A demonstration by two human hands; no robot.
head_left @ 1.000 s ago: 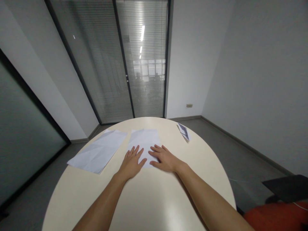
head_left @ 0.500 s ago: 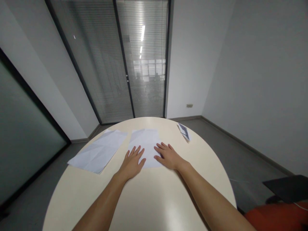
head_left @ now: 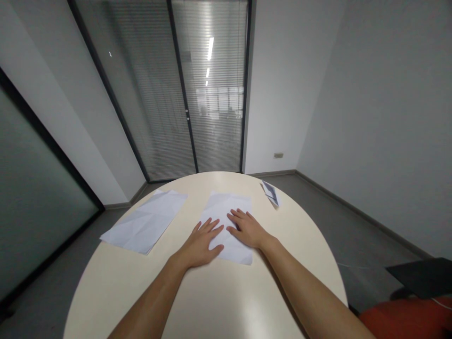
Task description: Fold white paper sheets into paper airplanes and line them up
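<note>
A white sheet of paper (head_left: 226, 205) lies slightly turned on the round cream table (head_left: 208, 301), in front of me. My left hand (head_left: 202, 245) rests on its left edge, fingers spread and nothing gripped. On the sheet's right part lies my right hand (head_left: 247, 228), palm down, its fingers apart and holding nothing. Further left are creased white papers (head_left: 146, 221), lying partly over one another. A small folded paper piece (head_left: 270, 194) with a dark face sits near the table's far right edge.
Beyond the table stands a glass partition (head_left: 158, 117) with blinds. At the lower right are a red object (head_left: 406, 320) and a black flat object (head_left: 422, 277), beside the table. A wall socket (head_left: 278, 155) shows on the back wall.
The middle sheet has turned and shifted right, its near edge now closer to me. My left hand has moved right and slightly nearer. My right hand has hardly moved.
</note>
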